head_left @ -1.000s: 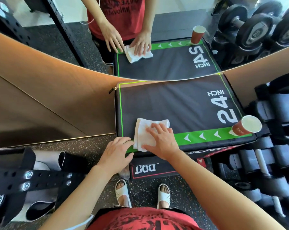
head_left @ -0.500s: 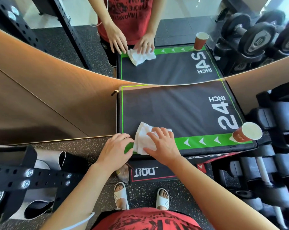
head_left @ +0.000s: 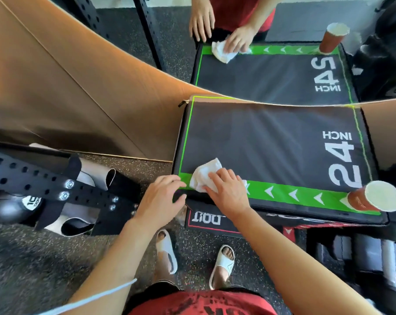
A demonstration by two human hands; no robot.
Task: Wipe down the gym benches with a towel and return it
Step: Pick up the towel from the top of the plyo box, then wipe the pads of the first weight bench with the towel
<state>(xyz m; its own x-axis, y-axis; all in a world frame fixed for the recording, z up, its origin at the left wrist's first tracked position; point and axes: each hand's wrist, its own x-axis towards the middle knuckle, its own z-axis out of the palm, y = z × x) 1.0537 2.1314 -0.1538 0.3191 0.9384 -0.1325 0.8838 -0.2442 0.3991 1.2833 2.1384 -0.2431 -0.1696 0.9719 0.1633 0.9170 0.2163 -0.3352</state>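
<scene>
Speckled black rubber flooring spreads under everything, with a wooden wall panel and a mirror above it reflecting the scene. Against that wall stands a black padded plyo box, edged in green and marked "24 INCH" on top; it sits on a lower box whose front shows white lettering. A black perforated rack beam crosses the left side, and dark dumbbells lie low on the right. White slide sandals show on the person's feet below the red shirt.

A crumpled white towel lies at the near-left corner of the box top, partly over the green band. The right hand presses on it with fingers spread and only slightly bent, palm down, covering the towel's near side. The left hand rests at the box's near-left corner just beside the towel, fingers loosely extended over the edge, holding nothing. A brown paper cup stands on the near-right corner, well apart from the hands.
</scene>
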